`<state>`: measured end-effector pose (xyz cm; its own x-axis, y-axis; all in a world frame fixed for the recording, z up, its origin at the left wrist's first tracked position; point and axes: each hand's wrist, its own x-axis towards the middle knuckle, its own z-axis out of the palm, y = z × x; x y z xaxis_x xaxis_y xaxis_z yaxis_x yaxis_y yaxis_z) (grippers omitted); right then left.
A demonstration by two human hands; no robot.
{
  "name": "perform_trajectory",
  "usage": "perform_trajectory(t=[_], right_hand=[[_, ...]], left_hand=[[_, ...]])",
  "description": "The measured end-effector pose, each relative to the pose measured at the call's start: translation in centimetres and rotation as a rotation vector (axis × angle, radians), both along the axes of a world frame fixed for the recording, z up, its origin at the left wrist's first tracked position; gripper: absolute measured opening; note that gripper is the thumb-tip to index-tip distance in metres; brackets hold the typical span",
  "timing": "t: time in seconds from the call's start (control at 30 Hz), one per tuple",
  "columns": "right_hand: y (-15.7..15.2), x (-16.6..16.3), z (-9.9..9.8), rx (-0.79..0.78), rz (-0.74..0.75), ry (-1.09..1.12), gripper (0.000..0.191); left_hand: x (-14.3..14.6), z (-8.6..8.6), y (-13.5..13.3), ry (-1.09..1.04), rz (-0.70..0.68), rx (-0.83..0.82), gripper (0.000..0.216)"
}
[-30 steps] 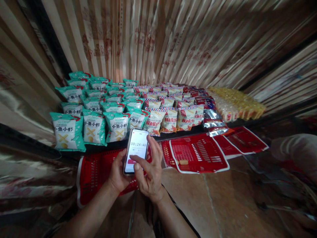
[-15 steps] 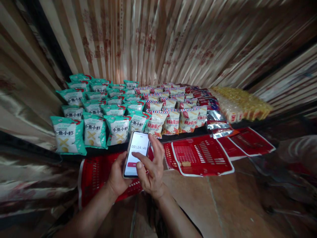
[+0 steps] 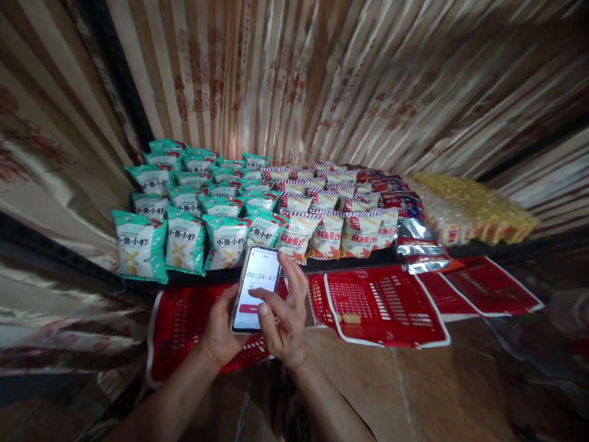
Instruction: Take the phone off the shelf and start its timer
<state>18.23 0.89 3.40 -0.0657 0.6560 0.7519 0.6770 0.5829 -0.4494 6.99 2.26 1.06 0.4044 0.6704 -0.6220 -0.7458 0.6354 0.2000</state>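
Observation:
A smartphone (image 3: pixel 248 310) is held tilted in my left hand (image 3: pixel 219 331), whose fingers wrap its left side and back. Its lit screen shows a timer reading 00:24:47 above a red button. My right hand (image 3: pixel 286 322) is over the phone's right side, fingers apart, with the index fingertip at the middle of the screen; whether it touches the glass I cannot tell. Just beyond the phone stand rows of green-and-white snack bags (image 3: pixel 230 239) and, to their right, white snack bags with striped tops (image 3: pixel 361 236).
Farther right on the black-edged shelf are dark red and silver packets (image 3: pixel 416 236) and yellow packages (image 3: pixel 492 205). Red basket-like pieces with white edges (image 3: pixel 386 301) lie below the shelf, above the tiled floor (image 3: pixel 368 380). A patterned curtain (image 3: pixel 294 80) hangs behind.
The timer has gone from 00:24:46 to 00:24:47. The view has shifted, so the shelf goods appear farther right. My hands and the phone keep nearly the same pose.

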Motion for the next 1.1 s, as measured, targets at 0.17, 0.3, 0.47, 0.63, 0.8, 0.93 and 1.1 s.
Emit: perform_trajectory(t=[0.17,0.3,0.47,0.63,0.8,0.93,1.1], right_hand=[[0.4,0.5,0.1,-0.012,0.020,-0.005,0.028],[0.3,1.1,0.0,-0.020,0.035,-0.011,0.027],[-0.2,1.3,0.2,-0.015,0.057,0.005,0.026],[-1.0,1.2,0.3,-0.025,0.050,-0.007,0.024],[-1.7,1.0,0.2,-0.016,0.040,0.001,0.023],[-2.5,0.3,0.4,-0.017,0.061,0.011,0.024],[-3.6,-0.6,0.3,-0.011,0.093,-0.016,0.026]], left_hand=[[0.5,-0.1,0.1,0.014,0.037,-0.022,0.027],[0.7,0.1,0.0,0.029,0.031,-0.048,0.028],[0.9,0.1,-0.5,0.038,0.057,-0.008,0.030],[0.8,-0.1,-1.4,0.044,0.069,0.029,0.028],[0.4,0.2,-2.4,0.019,0.080,0.084,0.027],[0.1,0.4,-3.1,0.040,0.089,0.055,0.027],[-0.4,0.4,-4.2,0.062,0.119,0.011,0.027]])
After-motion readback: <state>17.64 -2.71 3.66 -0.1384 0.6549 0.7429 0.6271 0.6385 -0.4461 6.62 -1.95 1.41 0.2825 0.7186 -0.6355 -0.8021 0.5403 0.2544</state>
